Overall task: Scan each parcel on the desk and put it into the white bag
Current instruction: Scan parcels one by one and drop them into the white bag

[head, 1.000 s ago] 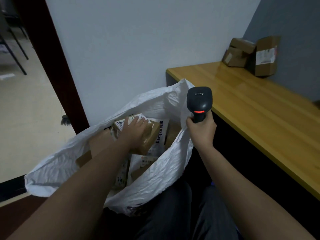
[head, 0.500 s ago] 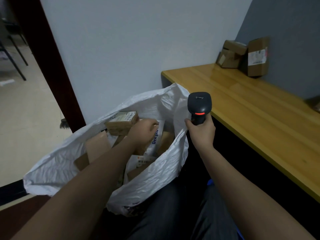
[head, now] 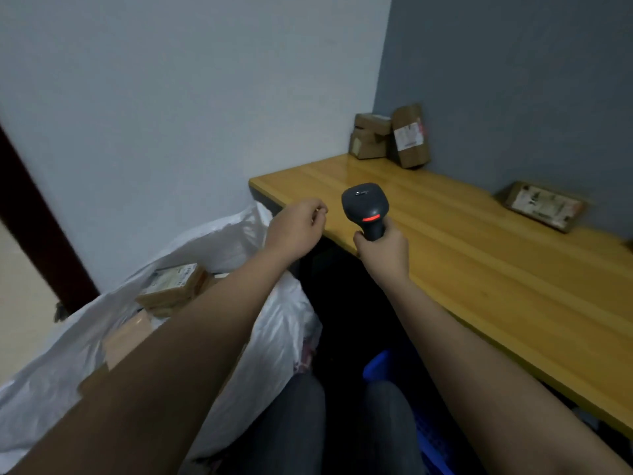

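The right hand (head: 383, 250) grips the scanner (head: 365, 209) over the bench (head: 479, 269) front edge. The left hand (head: 296, 228), loosely curled and holding nothing, hangs above the bag (head: 274, 337) near the bench corner. Three parcels sit by the back wall: two in the corner (head: 370, 135) (head: 409, 137), one (head: 541, 205) flat, with bare bench before them.

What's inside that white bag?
Brown parcels: a labelled one on top and another below it in the white bag. The left forearm hides the rest.
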Available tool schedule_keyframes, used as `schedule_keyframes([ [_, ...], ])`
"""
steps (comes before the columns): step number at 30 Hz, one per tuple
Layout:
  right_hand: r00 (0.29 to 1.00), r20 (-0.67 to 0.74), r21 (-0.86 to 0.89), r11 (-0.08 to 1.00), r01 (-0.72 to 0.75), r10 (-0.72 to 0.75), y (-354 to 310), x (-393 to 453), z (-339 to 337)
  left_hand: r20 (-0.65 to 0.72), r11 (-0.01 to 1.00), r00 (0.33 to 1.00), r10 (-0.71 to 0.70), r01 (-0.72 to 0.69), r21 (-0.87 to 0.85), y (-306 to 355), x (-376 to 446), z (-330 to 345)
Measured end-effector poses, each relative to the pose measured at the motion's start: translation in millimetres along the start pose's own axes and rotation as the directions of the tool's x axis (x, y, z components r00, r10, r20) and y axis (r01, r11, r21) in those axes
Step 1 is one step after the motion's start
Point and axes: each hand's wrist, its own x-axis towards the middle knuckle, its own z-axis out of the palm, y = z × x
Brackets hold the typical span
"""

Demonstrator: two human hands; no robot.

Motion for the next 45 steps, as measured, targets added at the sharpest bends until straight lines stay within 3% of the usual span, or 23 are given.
schedule_keyframes([
  [7,0.982,-0.186,-0.061,0.997,-0.045,0.033,8,49,-142,0.050,0.991,0.991,0.128,-0.126,-0.050,134,65,65],
  [12,0.921,-0.379,-0.111,0.984,-0.139,0.088,29,83,-251,0.176,0.982,0.967,0.183,-0.171,-0.085,223,103,122],
  [18,0.854,-0.496,-0.185,0.942,-0.279,0.156,74,132,-330,0.301,0.972,0.924,0.234,-0.226,-0.062,295,150,206],
  [24,0.804,-0.556,-0.221,0.895,-0.388,0.211,123,196,-363,0.417,0.946,0.859,0.297,-0.325,-0.005,323,214,301],
  [30,0.770,-0.594,-0.214,0.877,-0.431,0.233,170,256,-377,0.518,0.886,0.750,0.412,-0.462,-0.036,334,262,383],
  [36,0.752,-0.608,-0.188,0.874,-0.448,0.255,206,293,-381,0.627,0.794,0.656,0.420,-0.600,0.096,328,296,442],
  [41,0.731,-0.620,-0.172,0.860,-0.480,0.284,225,308,-382,0.505,0.686,0.675,0.538,-0.699,0.202,324,311,463],
  [45,0.718,-0.626,-0.176,0.841,-0.511,0.305,227,307,-377,0.536,0.700,0.675,0.508,-0.686,0.201,321,321,450],
])
